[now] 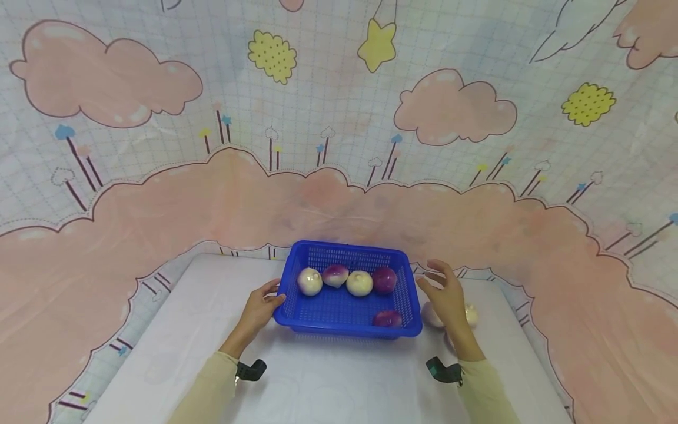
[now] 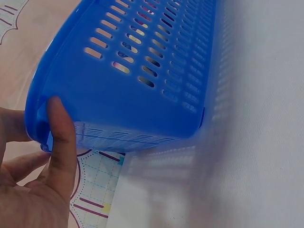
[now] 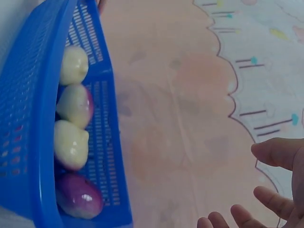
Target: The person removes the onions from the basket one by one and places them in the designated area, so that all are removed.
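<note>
A blue perforated plastic basket [image 1: 333, 327] sits on the white table with several onions inside. Four lie in a row along its far side, from a whitish onion [image 1: 309, 281] at the left to a purple onion [image 1: 384, 280] at the right; another purple onion [image 1: 388, 318] is at the near right corner. My left hand [image 1: 261, 306] grips the basket's left rim, its thumb [image 2: 61, 137] on the outer wall. Beside the right rim my right hand [image 1: 446, 294] is held apart from the basket, fingers spread and holding nothing.
More onions lie on the table right of the basket, partly hidden by my right forearm, among them a pale onion [image 1: 471, 316] and a pinkish onion [image 1: 432, 315]. A cloth [image 1: 318, 206] printed with clouds hangs behind the white table [image 1: 328, 383].
</note>
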### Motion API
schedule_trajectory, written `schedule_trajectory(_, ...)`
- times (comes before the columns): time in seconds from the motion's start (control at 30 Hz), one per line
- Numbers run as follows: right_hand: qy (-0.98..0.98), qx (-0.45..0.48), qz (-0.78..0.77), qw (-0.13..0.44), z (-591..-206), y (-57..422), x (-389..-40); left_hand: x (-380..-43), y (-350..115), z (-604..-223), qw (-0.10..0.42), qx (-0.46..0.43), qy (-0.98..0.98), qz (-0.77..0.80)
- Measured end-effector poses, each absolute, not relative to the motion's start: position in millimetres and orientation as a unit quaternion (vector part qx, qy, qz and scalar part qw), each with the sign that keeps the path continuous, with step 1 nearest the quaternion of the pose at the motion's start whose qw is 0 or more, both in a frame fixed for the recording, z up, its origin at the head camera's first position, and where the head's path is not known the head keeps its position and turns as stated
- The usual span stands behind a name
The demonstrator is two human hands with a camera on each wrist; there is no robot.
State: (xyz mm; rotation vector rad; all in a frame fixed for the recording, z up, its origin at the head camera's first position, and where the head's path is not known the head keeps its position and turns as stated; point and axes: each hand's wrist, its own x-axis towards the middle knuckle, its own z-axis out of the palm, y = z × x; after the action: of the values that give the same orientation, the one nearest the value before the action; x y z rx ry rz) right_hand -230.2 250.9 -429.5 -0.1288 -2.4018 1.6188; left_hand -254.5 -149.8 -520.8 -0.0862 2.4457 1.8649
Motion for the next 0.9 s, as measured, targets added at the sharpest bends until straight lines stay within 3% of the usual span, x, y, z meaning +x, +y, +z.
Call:
schedule_trajectory(0.37, -0.823, 0.004, 0.561, 0.085, -422, 224, -239, -255, -150, -522, 0.035, -0.025, 0.789, 0.612)
schedule_trajectory(0.9, -0.792, 0.012, 0.611, -0.003, -440, 203, -266, -256, -151, -525, 0.039, -0.032, 0.793, 0.608)
